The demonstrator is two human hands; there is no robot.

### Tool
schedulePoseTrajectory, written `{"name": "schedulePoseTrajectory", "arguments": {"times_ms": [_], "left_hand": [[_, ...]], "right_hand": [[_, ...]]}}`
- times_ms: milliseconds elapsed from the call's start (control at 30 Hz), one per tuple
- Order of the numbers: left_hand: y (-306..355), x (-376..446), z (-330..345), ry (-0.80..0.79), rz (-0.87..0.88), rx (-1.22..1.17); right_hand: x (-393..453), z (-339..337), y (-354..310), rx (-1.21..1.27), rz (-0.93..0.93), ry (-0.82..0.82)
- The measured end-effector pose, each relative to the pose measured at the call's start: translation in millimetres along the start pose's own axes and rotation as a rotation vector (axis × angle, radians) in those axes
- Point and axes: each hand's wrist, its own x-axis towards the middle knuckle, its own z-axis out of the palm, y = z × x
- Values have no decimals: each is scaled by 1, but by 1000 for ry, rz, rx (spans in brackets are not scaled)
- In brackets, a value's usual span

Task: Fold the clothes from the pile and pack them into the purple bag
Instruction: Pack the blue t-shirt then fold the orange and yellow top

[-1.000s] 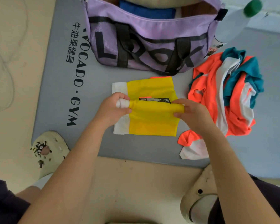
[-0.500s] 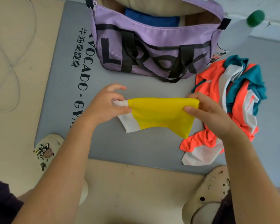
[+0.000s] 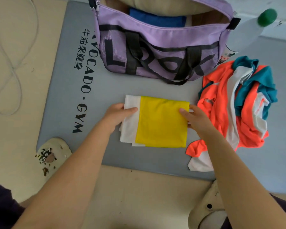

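Observation:
A folded yellow and white garment lies flat on the grey mat. My left hand grips its white left edge, thumb on top. My right hand holds its right edge, thumb on the yellow cloth and fingers under it. Behind the garment stands the open purple bag with a blue folded item inside. The pile of orange, white and teal clothes lies to the right of my right hand.
A clear plastic bottle with a green cap lies at the bag's right end. A beige clog sits at the mat's near left corner and another at bottom right. A white cord loops on the floor at left.
The garment was lifted off the mat half a second ago, folded over, and now lies flat as a neat rectangle. Both hands came down with it and stay on its side edges.

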Motion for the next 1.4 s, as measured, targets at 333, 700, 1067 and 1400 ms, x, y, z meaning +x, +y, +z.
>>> {"name": "schedulePoseTrajectory", "arguments": {"times_ms": [333, 700, 1067, 1400], "left_hand": [[-23, -7, 10, -9, -39, 114], [171, -38, -25, -41, 430, -155], [265, 34, -55, 149, 545, 147], [240, 74, -53, 139, 568, 163]], "right_hand": [[-26, 0, 30, -31, 213, -125], [-18, -42, -155, 178, -289, 7], [57, -49, -255, -155, -598, 115], [93, -40, -225, -241, -564, 192]]}}
